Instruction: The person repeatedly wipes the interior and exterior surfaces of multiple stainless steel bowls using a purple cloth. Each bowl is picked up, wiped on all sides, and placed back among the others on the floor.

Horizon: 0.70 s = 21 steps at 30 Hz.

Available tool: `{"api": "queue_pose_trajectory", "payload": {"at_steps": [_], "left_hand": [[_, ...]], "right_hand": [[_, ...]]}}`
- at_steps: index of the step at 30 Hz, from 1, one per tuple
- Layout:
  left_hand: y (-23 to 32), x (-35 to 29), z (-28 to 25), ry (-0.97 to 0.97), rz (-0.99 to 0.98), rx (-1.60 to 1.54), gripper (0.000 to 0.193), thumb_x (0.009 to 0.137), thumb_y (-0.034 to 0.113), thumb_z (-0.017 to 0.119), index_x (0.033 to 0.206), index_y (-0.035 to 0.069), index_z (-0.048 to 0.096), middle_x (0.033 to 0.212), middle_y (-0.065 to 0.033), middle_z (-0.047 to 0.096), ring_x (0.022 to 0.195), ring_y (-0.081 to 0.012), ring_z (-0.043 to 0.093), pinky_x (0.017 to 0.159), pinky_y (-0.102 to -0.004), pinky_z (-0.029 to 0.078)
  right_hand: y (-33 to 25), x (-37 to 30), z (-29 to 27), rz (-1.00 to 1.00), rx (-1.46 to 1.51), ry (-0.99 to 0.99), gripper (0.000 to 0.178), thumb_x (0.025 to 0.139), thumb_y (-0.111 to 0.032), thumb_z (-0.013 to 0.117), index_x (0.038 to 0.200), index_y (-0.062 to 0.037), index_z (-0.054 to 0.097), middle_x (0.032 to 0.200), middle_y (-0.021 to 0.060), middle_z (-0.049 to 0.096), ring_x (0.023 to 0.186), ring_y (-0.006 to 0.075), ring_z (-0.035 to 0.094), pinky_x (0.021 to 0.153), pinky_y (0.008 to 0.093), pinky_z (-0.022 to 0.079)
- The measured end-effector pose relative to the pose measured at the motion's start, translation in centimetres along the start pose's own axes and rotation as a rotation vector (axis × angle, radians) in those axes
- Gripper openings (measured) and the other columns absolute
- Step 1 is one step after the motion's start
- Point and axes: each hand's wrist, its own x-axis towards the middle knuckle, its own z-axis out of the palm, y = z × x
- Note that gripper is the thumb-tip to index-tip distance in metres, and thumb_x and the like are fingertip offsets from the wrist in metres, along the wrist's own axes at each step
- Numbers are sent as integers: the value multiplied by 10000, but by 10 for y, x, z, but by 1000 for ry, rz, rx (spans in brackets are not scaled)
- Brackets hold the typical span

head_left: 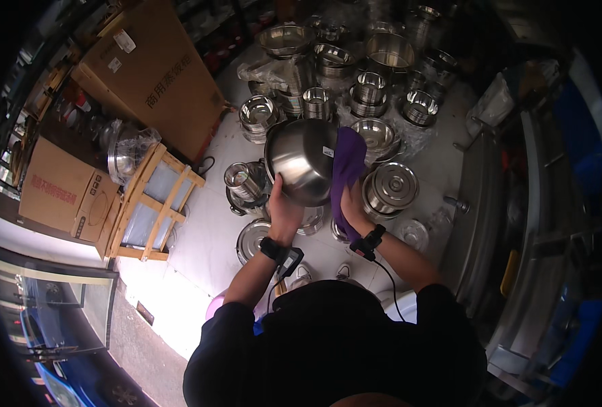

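Observation:
A large stainless steel bowl (pixel 299 161) is held up in front of me, tilted with its rounded outer side showing. A small white label sits on it near the cloth. My left hand (pixel 285 209) grips the bowl's lower left part, fingers partly hidden by it. A purple cloth (pixel 348 159) hangs over the bowl's right side. My right hand (pixel 353 209) is closed on the cloth and presses it against the bowl; its fingertips are covered. Both wrists carry black strapped devices with cables.
Stacks of steel bowls (pixel 259 115) and pots (pixel 390 53) crowd the floor ahead. Lidded pots (pixel 394 186) stand to the right, and a round lid (pixel 252 239) lies near my feet. Leftward are a tall cardboard box (pixel 153 74) and a wooden crate (pixel 153 203). Metal equipment (pixel 480 203) lines the right.

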Motion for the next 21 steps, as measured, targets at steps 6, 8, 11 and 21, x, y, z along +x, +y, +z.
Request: {"api": "queue_pose_trajectory", "payload": {"at_steps": [6, 8, 11, 21], "left_hand": [[-27, 6, 13, 123, -18, 168, 427, 1005, 450, 495, 1159, 65, 600, 1090, -54, 644, 965, -178, 576, 884, -320, 444], [-31, 1, 27, 144, 61, 340, 424, 1018, 441, 477, 1078, 53, 636, 968, -32, 654, 844, -139, 560, 778, -281, 450], [-35, -1, 4, 103, 192, 678, 430, 1037, 397, 450, 1022, 7, 630, 881, -14, 651, 758, -108, 536, 679, -269, 446], [-17, -8, -3, -218, 315, 1631, 410, 1010, 356, 527, 799, 5, 538, 599, -33, 481, 576, -122, 412, 522, -331, 383]], "right_hand": [[-1, -21, 28, -232, -345, -5, 621, 901, -230, 615, 1346, 118, 357, 1360, 412, 328, 1276, 560, 352, 1071, 546, 334], [-5, -19, 26, -438, -576, 5, 603, 873, -227, 649, 1325, 99, 419, 1361, 400, 338, 1294, 564, 334, 1077, 573, 321], [-25, -11, 7, -626, -668, -181, 545, 832, -217, 692, 1270, 57, 518, 1391, 383, 330, 1335, 557, 291, 1090, 590, 306], [-22, 28, 1, -377, -288, -96, 490, 862, -237, 648, 1260, 28, 543, 1386, 304, 418, 1305, 464, 388, 1076, 480, 358]]}}
